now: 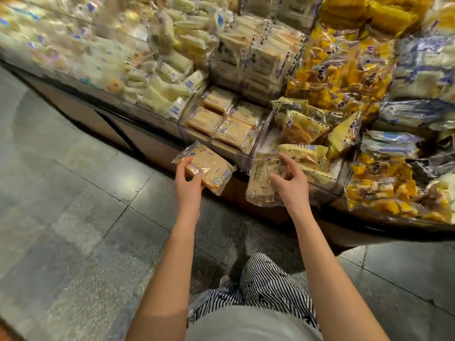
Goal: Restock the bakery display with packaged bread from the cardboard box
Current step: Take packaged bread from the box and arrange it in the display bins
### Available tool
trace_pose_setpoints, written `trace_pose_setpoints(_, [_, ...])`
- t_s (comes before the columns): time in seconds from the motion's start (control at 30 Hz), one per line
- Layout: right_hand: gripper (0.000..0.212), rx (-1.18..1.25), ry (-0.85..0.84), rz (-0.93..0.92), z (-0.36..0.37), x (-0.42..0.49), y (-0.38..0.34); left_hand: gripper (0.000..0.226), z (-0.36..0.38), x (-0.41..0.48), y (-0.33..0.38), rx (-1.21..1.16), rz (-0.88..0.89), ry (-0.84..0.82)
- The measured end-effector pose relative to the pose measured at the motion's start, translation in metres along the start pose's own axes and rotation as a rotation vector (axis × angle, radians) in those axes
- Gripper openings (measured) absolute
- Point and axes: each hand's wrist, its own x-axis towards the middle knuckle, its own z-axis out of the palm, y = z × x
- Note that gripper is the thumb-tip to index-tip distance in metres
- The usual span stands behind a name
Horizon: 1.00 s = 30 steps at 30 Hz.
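My left hand (pixel 188 182) grips a clear-wrapped pack of golden sliced bread (pixel 209 164), held flat just in front of the display's front edge. My right hand (pixel 289 179) holds a second wrapped bread pack (pixel 262 184), tilted on end against the clear front wall of a bin. Behind my left hand, a clear bin (pixel 214 142) contains several matching bread packs (pixel 227 126) lying flat. The cardboard box is not in view.
The display runs diagonally from upper left to lower right, packed with pale rolls (pixel 160 92), stacked sandwiches (pixel 256 52) and yellow snack bags (pixel 339 70). A half-filled bin (pixel 305 153) lies under my right hand. Grey tiled floor (pixel 73 193) stretches to the left.
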Motion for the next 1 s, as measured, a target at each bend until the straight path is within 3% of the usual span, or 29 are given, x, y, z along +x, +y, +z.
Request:
trace_pose_setpoints(0.17, [0.064,-0.07,-0.082,-0.004,0.028,0.065,-0.011,0.046,0.02,0.065,0.001,0.077,-0.025,0.011])
trace_pose_setpoints(0.33, [0.053,-0.063,-0.04,-0.026,0.056,0.143,-0.032,0.044,0.047,0.133,0.019,0.11,0.004,-0.004])
trace_pose_setpoints(0.53, [0.049,-0.218,-0.084,-0.025,0.085,0.237,-0.043,0.047,0.084,0.202,0.026,0.313,0.039,0.033])
trace_pose_setpoints(0.8, [0.052,-0.444,-0.272,-0.005,0.087,0.307,-0.035,0.047,0.101,0.234,0.006,0.451,-0.154,0.062])
trace_pose_setpoints(1.0, [0.052,-0.701,-0.289,-0.054,0.103,0.339,-0.039,0.075,0.096,0.265,0.013,1.005,-0.164,-0.164])
